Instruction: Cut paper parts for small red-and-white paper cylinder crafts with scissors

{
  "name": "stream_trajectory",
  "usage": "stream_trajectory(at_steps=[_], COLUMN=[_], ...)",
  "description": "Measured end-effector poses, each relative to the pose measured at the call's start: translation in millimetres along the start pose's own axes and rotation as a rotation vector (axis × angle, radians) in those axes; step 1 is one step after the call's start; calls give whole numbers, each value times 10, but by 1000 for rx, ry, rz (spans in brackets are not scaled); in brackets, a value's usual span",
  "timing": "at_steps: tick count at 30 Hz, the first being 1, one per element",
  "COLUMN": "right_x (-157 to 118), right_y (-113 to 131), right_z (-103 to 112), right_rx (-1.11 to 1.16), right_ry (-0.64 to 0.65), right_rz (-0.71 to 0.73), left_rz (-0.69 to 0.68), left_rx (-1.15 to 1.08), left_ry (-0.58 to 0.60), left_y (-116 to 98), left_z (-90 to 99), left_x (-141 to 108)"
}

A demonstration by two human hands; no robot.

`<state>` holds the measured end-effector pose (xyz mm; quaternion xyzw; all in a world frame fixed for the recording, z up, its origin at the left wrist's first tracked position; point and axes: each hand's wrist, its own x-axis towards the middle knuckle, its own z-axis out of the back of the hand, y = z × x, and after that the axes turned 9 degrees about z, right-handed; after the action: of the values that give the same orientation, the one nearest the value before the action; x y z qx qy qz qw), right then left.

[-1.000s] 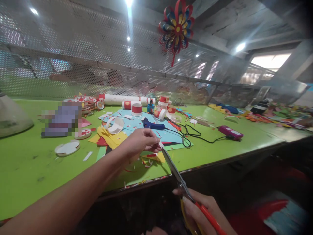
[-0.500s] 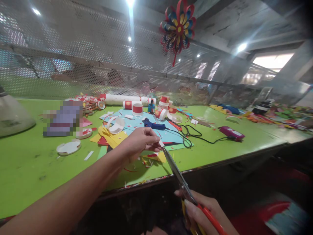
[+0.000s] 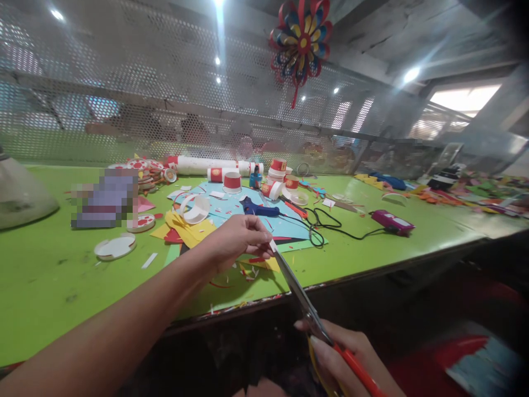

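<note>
Between the fingertips of my left hand (image 3: 243,237) is a small white piece of paper (image 3: 272,246), pinched over the table's front part. My right hand (image 3: 347,353) grips a pair of scissors (image 3: 303,303) with red-orange and yellow handles. The scissors point up and to the left, and their blade tips meet the white piece just past my left fingertips. Whether the tips have cut into it I cannot tell. Under and behind my left hand lie yellow paper pieces (image 3: 192,229) and small scraps (image 3: 250,272).
A blue glue gun (image 3: 260,208) lies on light-blue sheets (image 3: 227,207), its black cord trailing right to a purple box (image 3: 392,221). Red-and-white paper cups (image 3: 232,182) stand behind. White lids (image 3: 115,246) lie left on the green table (image 3: 103,292). A paper flower (image 3: 303,44) hangs above.
The scissor blades look closer together, and the white piece at their tips shows less of itself. Both hands stay almost in place.
</note>
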<state>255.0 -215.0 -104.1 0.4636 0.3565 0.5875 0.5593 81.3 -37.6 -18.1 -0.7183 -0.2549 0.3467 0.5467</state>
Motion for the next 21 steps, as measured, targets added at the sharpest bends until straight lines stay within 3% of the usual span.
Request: stream_trajectory(at_steps=[11, 21], right_x=[-8, -5], right_y=[28, 180], right_z=[11, 115], right_rx=[-98, -126], right_ry=[-23, 124], right_rz=[25, -36], left_rz=[5, 12], left_rx=[31, 36], left_ry=[19, 13], left_y=[-14, 0], left_z=[10, 8], left_x=[-13, -9])
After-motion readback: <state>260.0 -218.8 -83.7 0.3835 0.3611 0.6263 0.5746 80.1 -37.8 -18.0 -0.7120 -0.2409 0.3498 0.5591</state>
